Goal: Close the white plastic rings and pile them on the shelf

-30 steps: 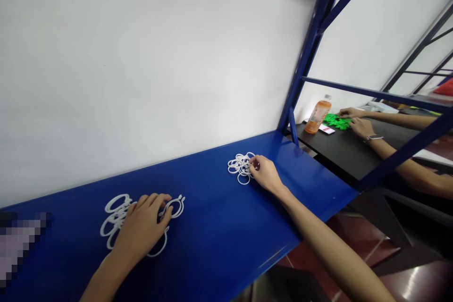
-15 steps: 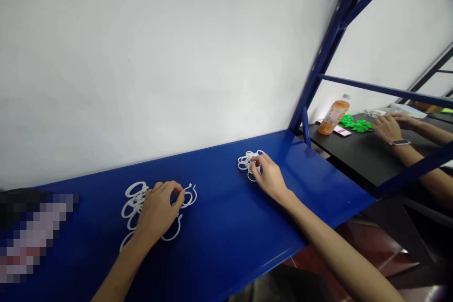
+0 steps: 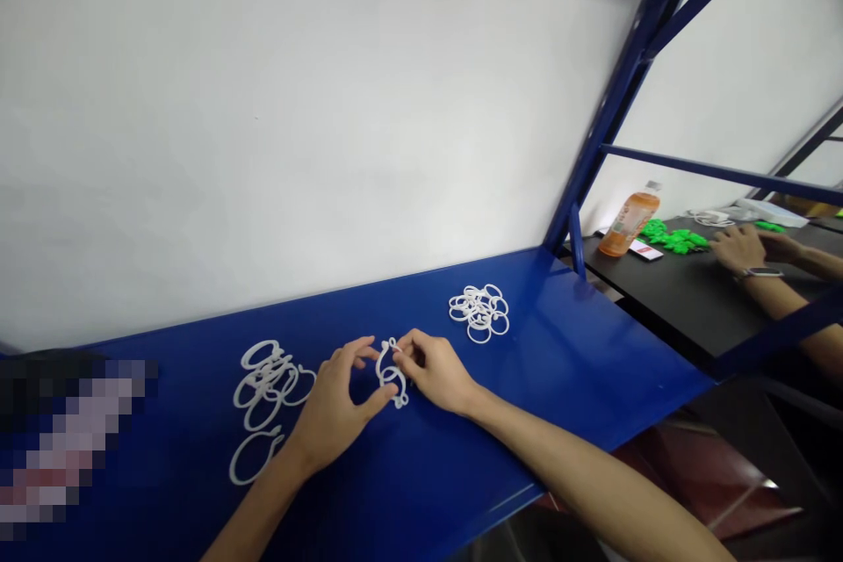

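Observation:
Two white plastic curtain rings (image 3: 394, 379), each with a gap and small eyelet ends, overlap between my hands above the blue tabletop (image 3: 421, 465). My left hand (image 3: 335, 408) curves round their left side, with its thumb over a ring and its index fingertip at the rim. From the right, my right hand (image 3: 435, 371) pinches a ring between thumb and forefinger; its other fingers are curled. A loose pile of similar white rings (image 3: 267, 386) lies left of my left hand. My left wrist partly covers a lone ring (image 3: 254, 457). Another heap of rings (image 3: 479, 312) lies farther back to the right.
A white wall (image 3: 296, 149) rises behind the table. Blue metal frame bars (image 3: 596, 123) stand at the right. Past them, a black table (image 3: 665, 299) holds an orange drink bottle (image 3: 630, 224), a phone (image 3: 646, 249) and green pieces (image 3: 681, 240) near another person's hands (image 3: 738, 248).
My right hand has left the right-hand heap and moved left to the middle. My left hand has shifted right from the left pile. Two rings are now between them.

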Action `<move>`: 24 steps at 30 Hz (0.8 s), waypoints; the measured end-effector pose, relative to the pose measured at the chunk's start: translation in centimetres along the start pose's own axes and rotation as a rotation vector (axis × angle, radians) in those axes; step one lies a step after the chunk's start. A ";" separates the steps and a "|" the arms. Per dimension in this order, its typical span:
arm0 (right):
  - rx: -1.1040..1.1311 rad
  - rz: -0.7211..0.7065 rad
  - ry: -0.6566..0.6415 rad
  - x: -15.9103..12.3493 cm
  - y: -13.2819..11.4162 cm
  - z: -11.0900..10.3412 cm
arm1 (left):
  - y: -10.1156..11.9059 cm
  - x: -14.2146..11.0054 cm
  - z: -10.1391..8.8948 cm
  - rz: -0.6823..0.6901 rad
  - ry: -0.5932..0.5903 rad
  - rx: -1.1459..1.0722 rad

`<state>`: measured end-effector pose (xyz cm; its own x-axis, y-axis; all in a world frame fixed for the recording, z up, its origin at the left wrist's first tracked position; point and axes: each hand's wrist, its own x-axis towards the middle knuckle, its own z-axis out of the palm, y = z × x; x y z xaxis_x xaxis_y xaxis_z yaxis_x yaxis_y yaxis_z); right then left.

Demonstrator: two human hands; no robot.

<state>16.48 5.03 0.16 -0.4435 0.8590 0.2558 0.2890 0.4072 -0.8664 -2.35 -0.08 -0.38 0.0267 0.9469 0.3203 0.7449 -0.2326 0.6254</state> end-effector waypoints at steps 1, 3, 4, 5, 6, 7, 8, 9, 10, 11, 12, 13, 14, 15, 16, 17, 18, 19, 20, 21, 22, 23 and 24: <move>-0.010 -0.010 0.002 0.0 0.2 -0.2 | 0.0 -0.1 0.3 0.010 -0.035 0.009; -0.061 -0.055 0.002 0.1 0.6 -0.4 | -0.1 -0.1 0.8 0.016 -0.080 0.053; -0.102 -0.088 0.003 0.2 0.8 -0.4 | -0.2 -0.1 0.8 0.023 -0.097 0.074; -0.149 -0.129 0.004 0.3 1.0 -0.5 | -0.3 0.0 0.8 0.035 -0.108 0.087; -0.205 -0.174 0.002 0.3 1.1 -0.7 | -0.4 0.2 0.6 0.049 -0.112 0.090; -0.269 -0.218 0.000 0.4 1.2 -0.9 | -0.5 0.3 0.3 0.060 -0.106 0.085; -0.340 -0.256 -0.001 0.4 1.3 -1.2 | -0.6 0.5 0.0 0.063 -0.091 0.074; -0.418 -0.282 -0.003 0.5 1.4 -1.5 | -0.6 0.6 -0.4 0.055 -0.067 0.063; -0.497 -0.298 -0.006 0.5 1.4 -1.9 | -0.6 0.7 -0.7 0.043 -0.037 0.052; -0.575 -0.305 -0.009 0.5 1.3 -2.2 | -0.6 0.8 -0.9 0.031 -0.012 0.044; -0.645 -0.311 -0.012 0.5 1.3 -2.4 | -0.6 0.8 -1.1 0.022 0.004 0.040; -0.704 -0.323 -0.020 0.5 1.2 -2.5 | -0.5 0.9 -1.2 0.016 0.009 0.039; -0.751 -0.343 -0.034 0.4 1.0 -2.5 | -0.5 0.9 -1.2 0.010 0.005 0.037; -0.789 -0.371 -0.052 0.4 0.9 -2.5 | -0.4 0.8 -1.1 0.004 -0.004 0.032; -0.821 -0.400 -0.072 0.3 0.8 -2.4 | -0.4 0.8 -1.1 -0.003 -0.017 0.027; -0.847 -0.425 -0.089 0.2 0.7 -2.2 | -0.4 0.8 -1.0 -0.010 -0.027 0.021; -0.868 -0.441 -0.100 0.2 0.7 -2.1 | -0.5 0.8 -1.1 -0.010 -0.029 0.021; -0.881 -0.445 -0.101 0.1 0.8 -2.0 | -0.7 0.8 -1.2 0.001 -0.026 0.032; -0.882 -0.436 -0.094 0.1 0.9 -2.0 | -0.9 0.9 -1.3 0.022 -0.017 0.059; -0.865 -0.415 -0.076 0.1 1.0 -2.0 | -1.1 0.9 -1.5 0.051 -0.009 0.105; -0.829 -0.384 -0.048 0.1 1.2 -2.0 | -1.3 0.9 -1.6 0.083 0.000 0.163; -0.774 -0.351 -0.016 0.2 1.4 -2.0 | -1.5 0.9 -1.8 0.111 0.007 0.227; -0.707 -0.323 0.013 0.2 1.6 -2.1 | -1.6 0.9 -1.9 0.132 0.017 0.283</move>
<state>18.63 6.53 -0.26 -0.5888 0.6661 0.4579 0.6218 0.7352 -0.2699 -4.76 0.70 0.22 0.1259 0.9082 0.3992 0.8919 -0.2798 0.3553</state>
